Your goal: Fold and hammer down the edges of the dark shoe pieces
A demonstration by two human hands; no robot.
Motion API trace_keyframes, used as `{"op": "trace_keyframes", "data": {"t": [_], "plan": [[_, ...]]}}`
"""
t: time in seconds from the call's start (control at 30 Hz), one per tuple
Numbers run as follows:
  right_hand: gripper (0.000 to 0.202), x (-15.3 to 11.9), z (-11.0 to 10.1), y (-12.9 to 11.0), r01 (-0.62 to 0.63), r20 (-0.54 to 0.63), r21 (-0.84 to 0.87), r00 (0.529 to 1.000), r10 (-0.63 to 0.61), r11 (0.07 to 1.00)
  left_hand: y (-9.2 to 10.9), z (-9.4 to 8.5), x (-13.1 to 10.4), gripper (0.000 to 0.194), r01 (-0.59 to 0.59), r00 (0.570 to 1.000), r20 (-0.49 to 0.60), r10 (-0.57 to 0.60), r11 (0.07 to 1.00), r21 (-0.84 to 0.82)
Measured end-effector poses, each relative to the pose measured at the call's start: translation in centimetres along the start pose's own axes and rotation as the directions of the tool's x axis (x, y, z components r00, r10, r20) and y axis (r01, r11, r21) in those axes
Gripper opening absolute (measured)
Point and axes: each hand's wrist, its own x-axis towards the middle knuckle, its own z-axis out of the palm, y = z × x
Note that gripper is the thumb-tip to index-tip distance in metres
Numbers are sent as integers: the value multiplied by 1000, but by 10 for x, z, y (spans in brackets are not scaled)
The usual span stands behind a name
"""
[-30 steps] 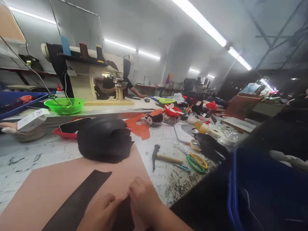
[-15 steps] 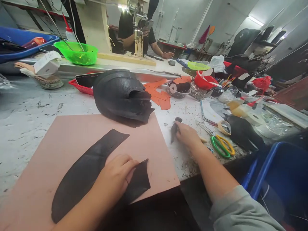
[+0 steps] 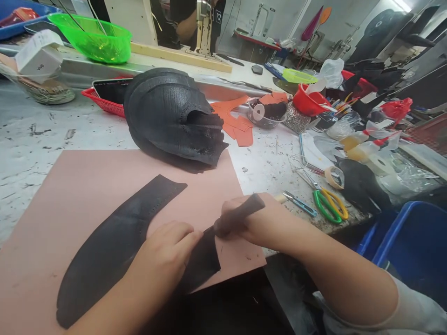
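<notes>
A curved black leather piece (image 3: 108, 246) lies on a pink board (image 3: 94, 172), partly covered by my left forearm. My left hand (image 3: 171, 246) rests over its near arm, thumb and fingers closed at the piece's upper edge. In my right hand (image 3: 251, 221) is a hammer (image 3: 244, 213), gripped around its dark head, which has a flat end and a rounded end. The rounded end is at the corner of the leather; whether they touch, I cannot tell. A pale wooden bit beyond the hand looks like its handle. Behind stands a black, ribbed, layered leather stack (image 3: 167, 121).
Thread snips (image 3: 300, 204), green-and-yellow-handled scissors (image 3: 328, 204) and a tape roll (image 3: 334, 177) lie to the right. Orange pieces (image 3: 237, 123) and a red tray (image 3: 108, 104) are behind. A blue bin (image 3: 412, 242) stands at the right. Across the table, a person sits behind a sewing machine (image 3: 203, 32).
My right hand has brought the hammer from the tabletop at the right to the leather's corner. My left hand keeps its place on the leather. The view has tipped down somewhat.
</notes>
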Motion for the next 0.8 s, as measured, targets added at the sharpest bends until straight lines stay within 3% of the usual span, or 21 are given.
{"op": "trace_keyframes", "data": {"t": [0.07, 0.23, 0.37, 0.67, 0.8], "plan": [[7, 5, 3, -2, -1, 18, -52, 1000, 2, 999, 0, 0, 0, 31, -9, 1000, 4, 9, 1000, 7], [17, 9, 7, -6, 16, -93, -137, 995, -29, 990, 1, 0, -1, 29, -12, 999, 36, 12, 1000, 13], [12, 14, 9, -7, -12, -36, -177, 999, 6, 984, 1, 0, -2, 26, -24, 999, 38, 23, 1000, 20], [12, 15, 9, -12, -8, -18, -175, 1000, 5, 985, -1, -2, -3, 33, 57, 993, 109, -53, 998, -31], [15, 14, 8, -14, 18, -85, -154, 996, -31, 988, -1, -6, -2, 33, 72, 987, 143, -67, 997, -33]]}}
